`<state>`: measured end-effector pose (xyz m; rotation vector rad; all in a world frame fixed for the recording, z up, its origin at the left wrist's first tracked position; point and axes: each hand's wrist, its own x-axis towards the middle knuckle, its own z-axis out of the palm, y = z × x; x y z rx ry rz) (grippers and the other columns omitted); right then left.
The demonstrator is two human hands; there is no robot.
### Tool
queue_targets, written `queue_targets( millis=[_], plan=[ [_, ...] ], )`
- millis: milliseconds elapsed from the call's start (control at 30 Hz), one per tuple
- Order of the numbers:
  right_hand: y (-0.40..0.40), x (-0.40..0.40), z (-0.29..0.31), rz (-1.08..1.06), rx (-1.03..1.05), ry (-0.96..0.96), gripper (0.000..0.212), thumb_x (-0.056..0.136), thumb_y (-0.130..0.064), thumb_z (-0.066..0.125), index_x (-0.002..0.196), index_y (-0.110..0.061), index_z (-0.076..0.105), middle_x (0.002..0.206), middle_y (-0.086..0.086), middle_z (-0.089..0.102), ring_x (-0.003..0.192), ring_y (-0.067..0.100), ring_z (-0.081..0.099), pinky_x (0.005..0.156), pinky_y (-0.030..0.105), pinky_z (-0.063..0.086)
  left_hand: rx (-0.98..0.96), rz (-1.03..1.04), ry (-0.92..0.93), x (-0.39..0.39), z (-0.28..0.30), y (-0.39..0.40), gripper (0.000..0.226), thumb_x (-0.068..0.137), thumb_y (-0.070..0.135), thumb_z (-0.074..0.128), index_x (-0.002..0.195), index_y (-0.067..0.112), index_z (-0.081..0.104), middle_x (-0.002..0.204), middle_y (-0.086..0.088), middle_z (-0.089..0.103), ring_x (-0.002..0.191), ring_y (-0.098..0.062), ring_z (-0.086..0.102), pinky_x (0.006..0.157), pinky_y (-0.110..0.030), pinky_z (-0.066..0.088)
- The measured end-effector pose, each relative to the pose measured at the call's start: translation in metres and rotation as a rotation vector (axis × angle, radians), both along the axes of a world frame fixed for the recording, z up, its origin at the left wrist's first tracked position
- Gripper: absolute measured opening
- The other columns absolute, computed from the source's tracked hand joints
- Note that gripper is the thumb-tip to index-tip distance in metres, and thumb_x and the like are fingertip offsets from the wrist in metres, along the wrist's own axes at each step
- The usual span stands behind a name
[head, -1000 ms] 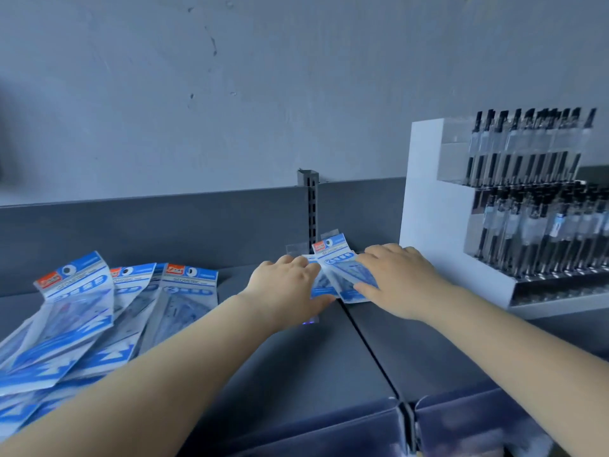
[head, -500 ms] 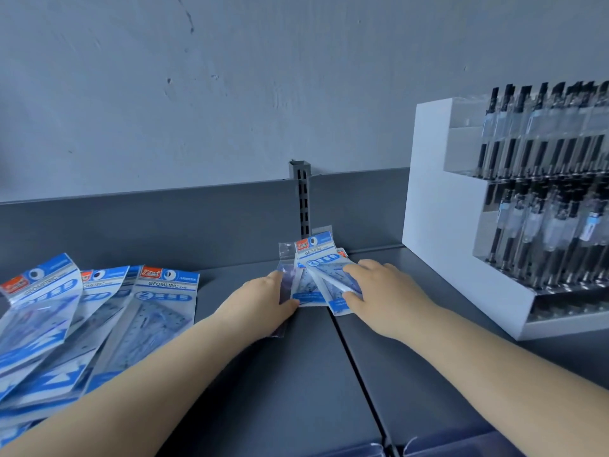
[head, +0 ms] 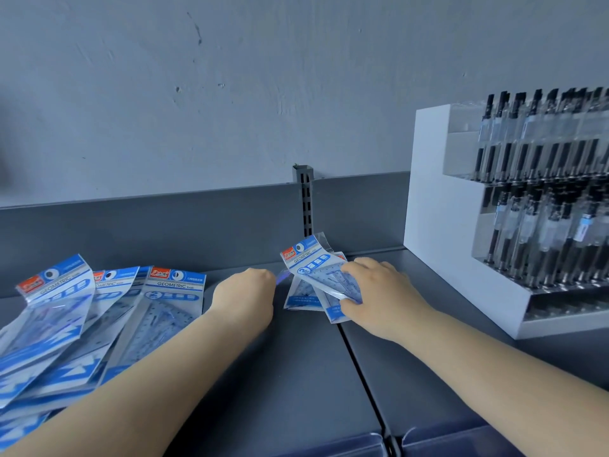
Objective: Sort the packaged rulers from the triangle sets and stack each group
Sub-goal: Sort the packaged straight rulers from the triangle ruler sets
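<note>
Grey shelf [head: 296, 374] runs under a grey wall; white pen display rack [head: 438, 225] stands at its right end, filled with black pens [head: 543, 199]; fanned pile of long ruler packs [head: 108, 328] lies at the shelf's left, overlapping, blue headers toward the back panel; small stack of triangle set packs [head: 304, 296] lies at centre by the slotted upright [head: 306, 206]; right hand [head: 379, 295] grips the top triangle set pack [head: 316, 268], thumb under its near edge, pack tilted up off the stack; left hand [head: 245, 291] loosely curled, just left of the stack; whether it touches a pack I cannot tell
</note>
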<state>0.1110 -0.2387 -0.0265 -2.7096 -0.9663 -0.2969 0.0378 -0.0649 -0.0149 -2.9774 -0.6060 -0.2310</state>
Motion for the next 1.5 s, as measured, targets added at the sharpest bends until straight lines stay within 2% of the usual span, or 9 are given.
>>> queue_targets(
  millis=[100, 300, 433, 667, 767, 867, 1033, 1200, 1500],
  plan=[
    [-0.002, -0.004, 0.003, 0.023, -0.012, -0.107, 0.041, 0.087, -0.034, 0.045, 0.126, -0.021, 0.041, 0.124, -0.003, 0.044, 0.107, 0.023, 0.043, 0.09, 0.036, 0.041, 0.05, 0.003, -0.027, -0.001, 0.002, 0.004, 0.02, 0.084, 0.0, 0.047, 0.095, 0.014, 0.055, 0.099, -0.006, 0.063, 0.087, -0.026, 0.059, 0.063, -0.028, 0.04],
    [-0.003, -0.013, 0.018, 0.029, 0.077, -0.276, 0.047, 0.089, -0.032, 0.045, 0.133, -0.019, 0.039, 0.143, -0.002, 0.032, 0.118, 0.025, 0.039, 0.097, 0.035, 0.038, 0.059, 0.045, -0.177, -0.016, 0.016, 0.02, 0.019, 0.079, -0.002, 0.047, 0.089, 0.014, 0.051, 0.07, 0.001, 0.044, 0.07, -0.025, 0.047, 0.058, -0.028, 0.034],
    [0.003, -0.031, 0.027, 0.084, 0.231, -0.355, 0.043, 0.083, -0.026, 0.059, 0.124, -0.013, 0.053, 0.138, 0.004, 0.045, 0.112, 0.031, 0.047, 0.085, 0.036, 0.045, 0.032, 0.084, -0.324, -0.034, 0.033, 0.042, 0.028, 0.081, 0.001, 0.049, 0.103, 0.016, 0.059, 0.079, -0.002, 0.052, 0.07, -0.026, 0.048, 0.059, -0.028, 0.035],
    [0.053, -0.074, 0.043, 0.176, 0.381, -0.291, 0.045, 0.084, -0.031, 0.059, 0.127, -0.017, 0.052, 0.139, -0.001, 0.042, 0.117, 0.027, 0.042, 0.097, 0.037, 0.041, -0.539, -0.013, -0.763, -0.087, 0.05, 0.087, 0.006, 0.084, 0.016, 0.061, 0.08, 0.019, 0.064, 0.064, 0.0, 0.065, 0.064, -0.025, 0.063, 0.065, -0.031, 0.052],
    [0.085, -0.099, 0.046, 0.22, 0.397, -0.365, 0.041, 0.076, -0.029, 0.061, 0.113, -0.012, 0.061, 0.122, 0.008, 0.057, 0.101, 0.035, 0.054, 0.081, 0.044, 0.051, -0.843, -0.009, -0.846, -0.116, 0.051, 0.111, 0.015, 0.08, -0.002, 0.063, 0.082, 0.013, 0.066, 0.077, -0.01, 0.068, 0.072, -0.031, 0.064, 0.072, -0.043, 0.059],
    [0.118, -0.125, 0.05, 0.241, 0.399, -0.372, 0.042, 0.068, -0.031, 0.059, 0.103, -0.01, 0.065, 0.107, 0.011, 0.064, 0.086, 0.036, 0.06, 0.064, 0.042, 0.055, -1.043, 0.009, -0.907, -0.145, 0.049, 0.136, 0.025, 0.079, -0.01, 0.062, 0.085, 0.013, 0.065, 0.081, -0.01, 0.066, 0.074, -0.024, 0.062, 0.062, -0.032, 0.06],
    [0.167, -0.165, 0.057, 0.249, 0.451, -0.296, 0.044, 0.085, -0.032, 0.059, 0.125, -0.014, 0.055, 0.133, 0.005, 0.048, 0.113, 0.03, 0.043, 0.092, 0.04, 0.044, -1.248, 0.016, -0.92, -0.192, 0.045, 0.175, 0.028, 0.079, -0.016, 0.061, 0.09, 0.01, 0.063, 0.083, -0.009, 0.065, 0.07, -0.02, 0.063, 0.059, -0.031, 0.059],
    [0.209, -0.197, 0.061, 0.202, 0.54, -0.237, 0.043, 0.086, -0.032, 0.059, 0.124, -0.013, 0.054, 0.132, 0.004, 0.046, 0.113, 0.026, 0.041, 0.092, 0.033, 0.04, -1.382, -0.01, -0.952, -0.229, 0.043, 0.214, 0.026, 0.082, -0.013, 0.059, 0.091, 0.011, 0.063, 0.072, -0.003, 0.065, 0.057, -0.011, 0.065, 0.051, -0.027, 0.058],
    [0.289, -0.255, 0.032, 0.073, 0.044, -0.112, 0.054, 0.091, -0.057, 0.035, 0.129, -0.02, 0.044, 0.138, 0.001, 0.04, 0.13, 0.025, 0.033, 0.102, 0.042, 0.036, -1.381, 0.013, -0.989, -0.296, 0.043, 0.281, 0.024, 0.084, -0.011, 0.058, 0.09, 0.011, 0.063, 0.077, -0.006, 0.063, 0.062, -0.015, 0.061, 0.054, -0.028, 0.059]
  ],
)
